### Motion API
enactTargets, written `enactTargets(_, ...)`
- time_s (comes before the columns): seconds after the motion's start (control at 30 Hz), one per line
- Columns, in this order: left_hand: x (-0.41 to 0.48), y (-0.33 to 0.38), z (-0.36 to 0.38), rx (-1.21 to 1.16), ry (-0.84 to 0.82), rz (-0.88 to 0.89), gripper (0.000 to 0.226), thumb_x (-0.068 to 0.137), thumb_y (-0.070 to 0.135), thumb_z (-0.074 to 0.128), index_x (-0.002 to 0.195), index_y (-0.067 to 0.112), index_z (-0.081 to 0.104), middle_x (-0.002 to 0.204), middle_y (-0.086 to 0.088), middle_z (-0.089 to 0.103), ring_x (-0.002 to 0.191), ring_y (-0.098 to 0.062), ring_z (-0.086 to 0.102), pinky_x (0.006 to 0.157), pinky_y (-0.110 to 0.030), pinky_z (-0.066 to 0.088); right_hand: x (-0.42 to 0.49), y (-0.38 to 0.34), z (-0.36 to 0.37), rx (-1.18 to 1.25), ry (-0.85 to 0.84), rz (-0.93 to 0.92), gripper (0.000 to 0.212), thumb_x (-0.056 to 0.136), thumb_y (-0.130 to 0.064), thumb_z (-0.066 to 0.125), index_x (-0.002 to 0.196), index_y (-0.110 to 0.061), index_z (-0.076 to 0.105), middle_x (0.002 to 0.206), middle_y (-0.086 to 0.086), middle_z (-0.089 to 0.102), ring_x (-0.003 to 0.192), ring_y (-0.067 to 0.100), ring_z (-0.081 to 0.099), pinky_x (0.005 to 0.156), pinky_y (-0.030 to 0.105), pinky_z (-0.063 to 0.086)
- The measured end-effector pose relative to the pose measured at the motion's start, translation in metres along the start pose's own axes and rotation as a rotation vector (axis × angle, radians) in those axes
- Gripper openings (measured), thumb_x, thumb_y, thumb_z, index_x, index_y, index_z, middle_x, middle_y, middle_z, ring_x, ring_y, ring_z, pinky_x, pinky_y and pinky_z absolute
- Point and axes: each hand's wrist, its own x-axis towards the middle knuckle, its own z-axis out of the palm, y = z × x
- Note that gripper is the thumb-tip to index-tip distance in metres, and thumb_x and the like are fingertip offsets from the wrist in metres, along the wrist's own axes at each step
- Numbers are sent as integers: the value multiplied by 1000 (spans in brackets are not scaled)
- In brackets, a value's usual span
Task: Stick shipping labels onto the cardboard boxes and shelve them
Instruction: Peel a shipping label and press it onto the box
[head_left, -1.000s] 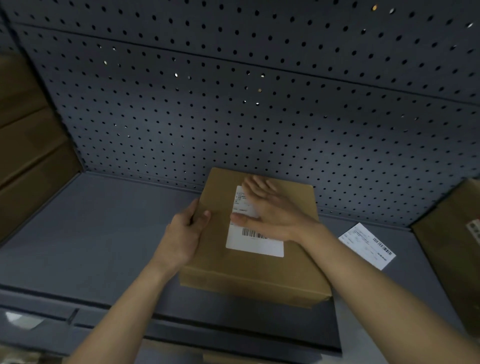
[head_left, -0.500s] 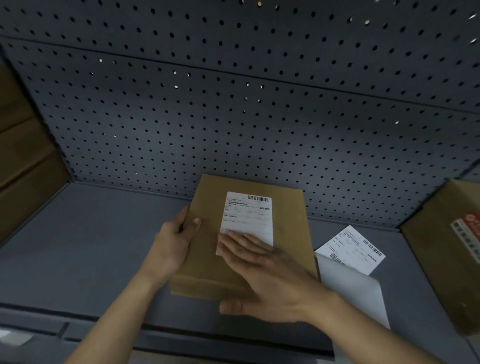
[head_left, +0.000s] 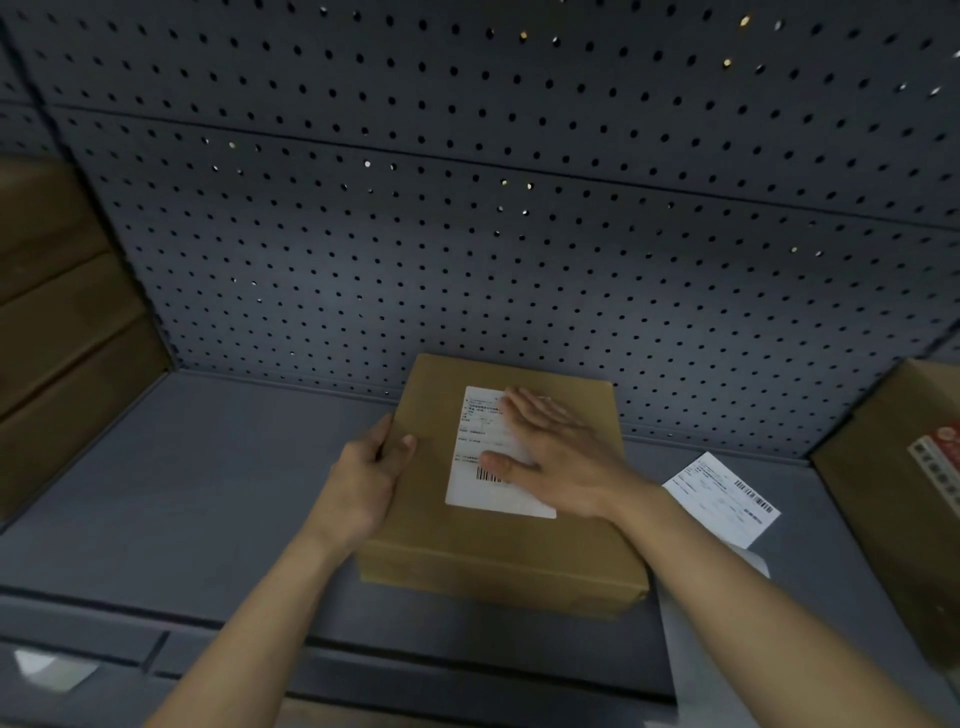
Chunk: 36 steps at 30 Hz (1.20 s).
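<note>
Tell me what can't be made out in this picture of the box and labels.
Head view:
1. Label on the box: print too small and blurred; right hand covers its right side.
2. Loose label: print too small.
3. Box at right: cut off by the frame edge.
</note>
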Motion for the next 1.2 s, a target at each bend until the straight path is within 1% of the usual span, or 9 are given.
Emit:
enactTargets(0.2, -4, 5, 1, -16, 36, -18, 24, 102, 29, 51, 121, 28, 64, 97, 10, 77, 88, -9, 73, 86, -32, 57, -5, -2, -7, 151, 66, 31, 87, 92, -71, 29, 158, -22, 4, 165, -7, -2, 150, 6, -4, 117, 22, -5)
enactTargets(0.33, -10, 9, 4, -82, 135, -19, 23, 101, 22, 54, 121, 21, 65, 90, 12, 74, 79, -7, 72, 64, -13, 52, -38, -1, -11, 478, 418, 76, 65, 97, -48, 53, 153, -22, 32, 156, -16, 27, 144, -1, 21, 116, 11, 13)
enactTargets(0.4, -11, 11, 3, -112, 188, -37, 30, 100, 22, 54, 129, 18, 61, 97, 13, 69, 86, -4, 65, 70, -14, 47, -63, 3, -8, 573, 548, 180, 57, 96, -44, 57, 148, -27, 42, 144, -24, 37, 136, -6, 31, 106, 3, 22)
enactTargets(0.53, -13, 9, -5, -105, 171, -56, 43, 97, 25, 59, 139, 13, 55, 125, 1, 63, 103, -9, 59, 83, -20, 42, -103, 16, 20, 801, 634, 400, 34, 94, -37, 61, 128, -37, 59, 117, -37, 57, 115, -11, 53, 98, 12, 39)
enactTargets(0.63, -22, 3, -11, -69, 132, -64, 50, 96, 28, 60, 143, 14, 50, 128, 4, 61, 107, -7, 57, 90, -21, 38, -114, 20, 42, 966, 583, 472, 25, 90, -43, 64, 110, -29, 58, 102, -12, 59, 103, 8, 54, 88, 25, 44)
enactTargets(0.73, -35, -7, -13, -67, 50, -67, 42, 97, 25, 58, 138, 21, 54, 110, 15, 70, 93, 1, 65, 80, -10, 43, -115, 11, 54, 1150, 577, 469, 5, 96, -24, 60, 94, -20, 58, 86, -13, 62, 86, -2, 60, 73, 12, 42)
enactTargets(0.8, -44, -12, -10, -73, 7, -64, 31, 98, 20, 54, 128, 25, 62, 102, 12, 76, 92, -4, 71, 70, -7, 48, -113, 3, 59, 1235, 585, 458, 17, 98, -16, 56, 101, -33, 59, 91, -26, 65, 80, -20, 60, 70, 1, 42)
enactTargets(1.0, -51, -23, 5, -166, 77, -8, 32, 101, 15, 48, 126, 31, 58, 102, 25, 73, 97, 4, 67, 73, -4, 48, -102, -13, 76, 1368, 650, 497, 35, 101, -20, 50, 136, -21, 56, 117, -13, 70, 100, -6, 65, 77, 5, 48)
enactTargets(1.2, -51, -25, 6, -210, 83, -18, 37, 102, 19, 47, 138, 25, 53, 115, 16, 71, 108, -3, 65, 86, -16, 47, -101, -17, 73, 1362, 659, 499, 29, 103, -20, 47, 128, -21, 62, 114, -8, 73, 100, -1, 67, 76, 8, 48)
